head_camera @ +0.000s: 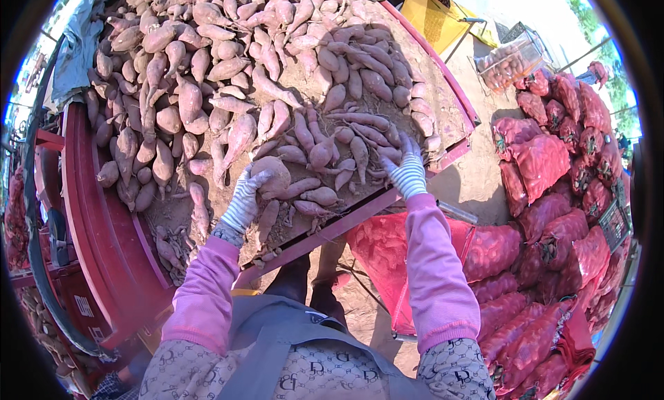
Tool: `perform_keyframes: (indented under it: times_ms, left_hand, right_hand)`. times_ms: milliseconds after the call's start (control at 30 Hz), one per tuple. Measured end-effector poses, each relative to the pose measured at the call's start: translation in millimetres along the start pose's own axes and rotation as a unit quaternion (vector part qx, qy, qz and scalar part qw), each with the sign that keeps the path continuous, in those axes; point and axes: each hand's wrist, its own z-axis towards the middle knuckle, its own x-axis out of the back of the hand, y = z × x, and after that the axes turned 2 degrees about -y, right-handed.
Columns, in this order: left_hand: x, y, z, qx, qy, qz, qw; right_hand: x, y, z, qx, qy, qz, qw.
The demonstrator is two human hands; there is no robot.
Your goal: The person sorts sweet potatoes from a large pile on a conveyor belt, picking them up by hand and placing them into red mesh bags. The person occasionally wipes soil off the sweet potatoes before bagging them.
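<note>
Dusty pink sweet potatoes (321, 153) lie in a loose heap in front of me on a soil-covered platform (306, 228). My left hand (244, 200), in a grey-and-white striped glove, is closed around the side of a large round sweet potato (272, 176). At the platform's right front corner is my right hand (407, 171), in a matching glove. Its thumb and fingers are spread beside a sweet potato (390, 153) at the end of the small pile, and its fingertips touch the sweet potatoes there.
A red metal rail (321, 239) edges the platform in front. Below it hangs an open red mesh bag (381, 254) on a metal frame. Filled red mesh sacks (544, 166) are stacked at right. A red metal side panel (104, 208) stands at left, and a clear bag of produce (511, 62) farther back.
</note>
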Motion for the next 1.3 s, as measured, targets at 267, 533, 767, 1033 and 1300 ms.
perform_keyframes:
  times_ms: [267,533,767,1033,1300]
  left_hand:
    - [-36.4,-57.0,83.5,-0.064,-0.004,0.049,0.997]
    - [-65.7,-46.7,118.1,-0.035,-0.023,0.006,0.999]
    - [-59.4,-19.7,106.5,0.073,-0.127,-0.053,0.988]
    - [-47.6,-30.5,115.8,-0.019,-0.106,0.05,0.993]
    - [-49.7,-4.9,111.7,0.115,-0.065,-0.035,0.991]
  right_hand:
    - [-50.7,-6.0,50.6,-0.099,-0.064,0.119,0.986]
    - [-53.7,-22.7,64.5,-0.183,-0.135,0.537,0.812]
    - [-37.3,-42.9,58.1,-0.221,-0.207,0.573,0.762]
    - [-57.4,-22.1,58.8,-0.142,-0.24,0.653,0.704]
    - [-82.9,-41.2,79.6,-0.149,-0.2,0.644,0.723]
